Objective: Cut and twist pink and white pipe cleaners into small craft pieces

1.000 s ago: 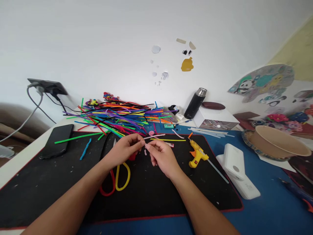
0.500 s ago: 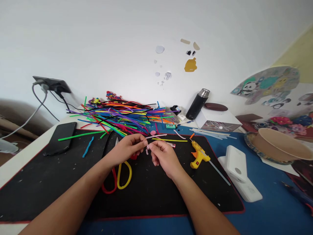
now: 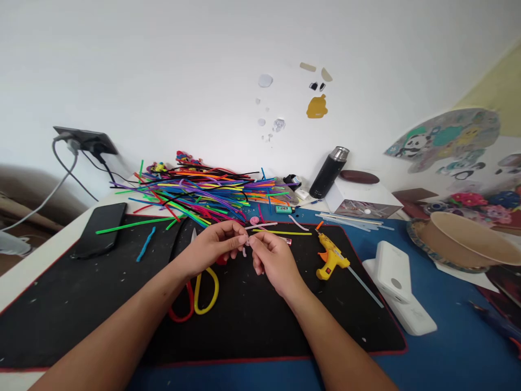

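Observation:
My left hand [image 3: 214,245] and my right hand [image 3: 272,259] meet over the black mat [image 3: 101,293], fingertips pinched together on a thin pale pink pipe cleaner [image 3: 262,225]. Its free end sticks out to the right above my right hand, and a short bent bit hangs down between the fingertips. Under my left wrist lie scissors [image 3: 201,293] with one red and one yellow handle. A big heap of coloured pipe cleaners [image 3: 195,195] lies just behind my hands.
A yellow glue gun [image 3: 330,257] lies right of my hands, with white power banks [image 3: 396,288] beyond it. A black phone [image 3: 100,228] is at the left. A black flask [image 3: 328,172], a white box [image 3: 358,198] and a tan bowl [image 3: 468,233] stand at the back right.
My fingertips have drawn closer together on the pink pipe cleaner, and its hanging bit is shorter. The camera shifted slightly; nothing else on the desk moved.

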### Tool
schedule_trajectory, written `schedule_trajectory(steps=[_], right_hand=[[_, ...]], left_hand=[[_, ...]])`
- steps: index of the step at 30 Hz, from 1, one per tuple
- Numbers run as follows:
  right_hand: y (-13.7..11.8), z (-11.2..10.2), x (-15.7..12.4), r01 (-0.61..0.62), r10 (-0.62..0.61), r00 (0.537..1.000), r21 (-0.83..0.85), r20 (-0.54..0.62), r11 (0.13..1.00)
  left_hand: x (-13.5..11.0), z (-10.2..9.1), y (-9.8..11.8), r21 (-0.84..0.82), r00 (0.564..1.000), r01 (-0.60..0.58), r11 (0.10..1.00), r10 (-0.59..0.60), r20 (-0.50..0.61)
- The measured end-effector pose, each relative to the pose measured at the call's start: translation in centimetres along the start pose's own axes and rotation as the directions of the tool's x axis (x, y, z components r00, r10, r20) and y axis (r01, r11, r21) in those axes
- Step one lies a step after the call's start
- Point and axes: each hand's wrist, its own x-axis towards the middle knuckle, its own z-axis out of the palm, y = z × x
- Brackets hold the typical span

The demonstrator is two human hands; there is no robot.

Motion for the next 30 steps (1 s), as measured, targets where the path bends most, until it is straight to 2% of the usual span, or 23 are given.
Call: schedule_trajectory(steps=[6, 9, 16, 24, 28, 30], right_hand=[[-0.1, 0.1, 0.0, -0.031, 0.028, 0.999, 0.105, 0.032, 0.994], [-0.2, 0.2, -0.1, -0.027, 0.021, 0.998, 0.106, 0.061, 0.994], [0.1, 0.1, 0.0, 0.009, -0.008, 0.999, -0.016, 0.048, 1.000], [-0.1, 0.2, -0.3, 0.001, 0.007, 0.997, -0.100, 0.078, 0.995], [-0.2, 0.5, -0.8, 0.013, 0.007, 0.991, -0.150, 0.133, 0.989], [-0.3, 0.9, -1.2, 0.066, -0.022, 0.982, -0.232, 0.186, 0.971]], left_hand=[[0.0, 0.0, -0.2, -0.045, 0.999, 0.018, 0.999, -0.020, -0.047], [0.0, 0.0, -0.2, -0.071, 0.998, 0.021, 0.997, -0.025, -0.053], [0.0, 0.1, 0.2, -0.048, 0.998, 0.040, 0.998, -0.042, -0.038], [0.1, -0.5, -0.6, -0.066, 0.998, 0.030, 0.997, -0.034, -0.060], [0.1, -0.6, -0.5, -0.094, 0.995, 0.012, 0.995, -0.021, -0.095], [0.1, -0.6, -0.5, -0.101, 0.993, 0.007, 0.995, -0.019, -0.113]])
